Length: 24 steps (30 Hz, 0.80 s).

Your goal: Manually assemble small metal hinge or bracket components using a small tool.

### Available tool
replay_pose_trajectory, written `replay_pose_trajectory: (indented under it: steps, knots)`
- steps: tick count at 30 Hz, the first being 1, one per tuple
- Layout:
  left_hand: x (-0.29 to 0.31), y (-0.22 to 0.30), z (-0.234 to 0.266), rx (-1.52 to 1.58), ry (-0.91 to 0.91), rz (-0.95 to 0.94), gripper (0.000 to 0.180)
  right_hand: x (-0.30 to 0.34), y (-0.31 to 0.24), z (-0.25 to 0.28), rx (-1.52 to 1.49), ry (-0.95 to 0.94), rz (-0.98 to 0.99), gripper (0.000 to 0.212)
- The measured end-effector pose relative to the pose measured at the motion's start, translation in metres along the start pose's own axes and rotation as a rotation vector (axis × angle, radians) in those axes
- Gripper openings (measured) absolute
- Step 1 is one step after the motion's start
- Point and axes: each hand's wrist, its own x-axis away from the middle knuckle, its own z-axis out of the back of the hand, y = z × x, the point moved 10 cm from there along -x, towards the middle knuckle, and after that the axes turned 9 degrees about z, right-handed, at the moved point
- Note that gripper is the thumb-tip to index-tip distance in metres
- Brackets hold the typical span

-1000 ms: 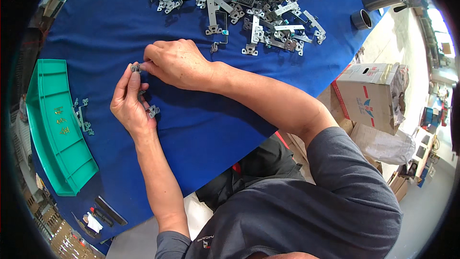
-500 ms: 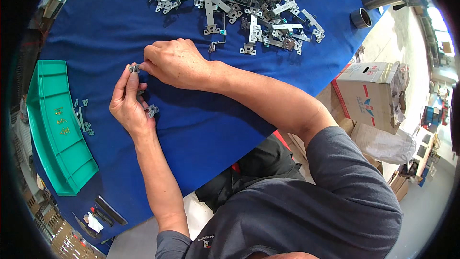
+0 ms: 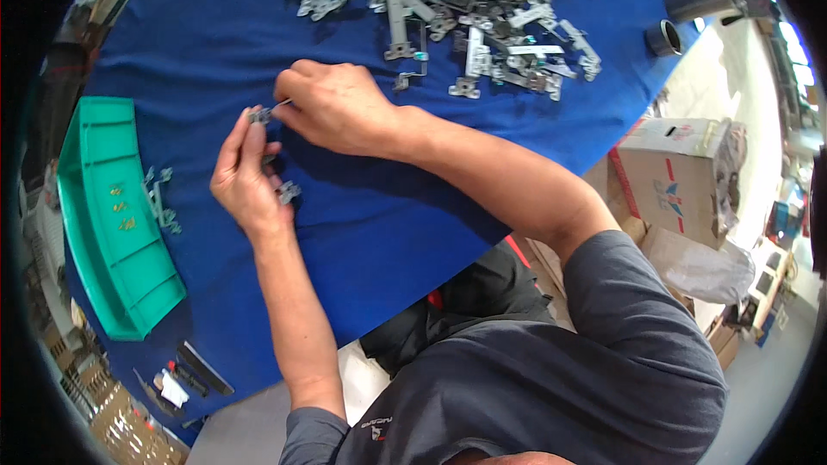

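Note:
My left hand (image 3: pixel 244 182) is closed around a metal bracket (image 3: pixel 289 193); one end with holes shows at the fingertips and the other beside the palm, while the fingers cover its middle. Close by on the right, my right hand (image 3: pixel 338 110) is in a pinch. A thin, pale sliver pokes out from its fingertips toward the bracket's upper end, too small to name. Another bracket (image 3: pixel 158 200) lies on the blue cloth (image 3: pixel 215 52), left of my left hand.
A green divided tray (image 3: pixel 138 280) with small brass-coloured pieces stands at the left. Many metal brackets (image 3: pixel 396 21) are heaped at the far side. A dark round cup (image 3: pixel 663 38) sits at the far right edge, a cardboard box (image 3: pixel 672 172) below it. Dark tools (image 3: pixel 202 368) lie near left.
My right fingertips have drawn slightly away from the bracket's upper end, and a thin sliver now shows between them. The whole view has shifted a little. My left hand keeps its hold.

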Motion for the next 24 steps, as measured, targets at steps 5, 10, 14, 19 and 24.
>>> replay_pose_trajectory:
  steps: [5,10,14,19,24]
  knots:
    - [-0.003,0.001,-0.003,0.067,-0.012,-0.003,0.023,0.000,-0.002,0.004,0.021,0.062,0.067,0.015]
    - [-0.001,0.000,-0.007,0.131,-0.058,-0.011,0.023,0.001,-0.001,0.004,-0.027,0.032,0.038,0.011]
    - [-0.001,-0.001,-0.008,0.183,-0.084,-0.006,0.021,0.000,-0.004,0.006,-0.054,0.036,0.048,0.011]
    - [-0.002,-0.001,-0.007,0.192,-0.114,-0.017,0.021,-0.001,-0.008,0.008,-0.059,0.054,0.057,0.011]
    - [-0.002,0.000,-0.007,0.164,-0.118,0.001,0.020,-0.001,-0.009,0.006,-0.064,0.056,0.088,0.011]
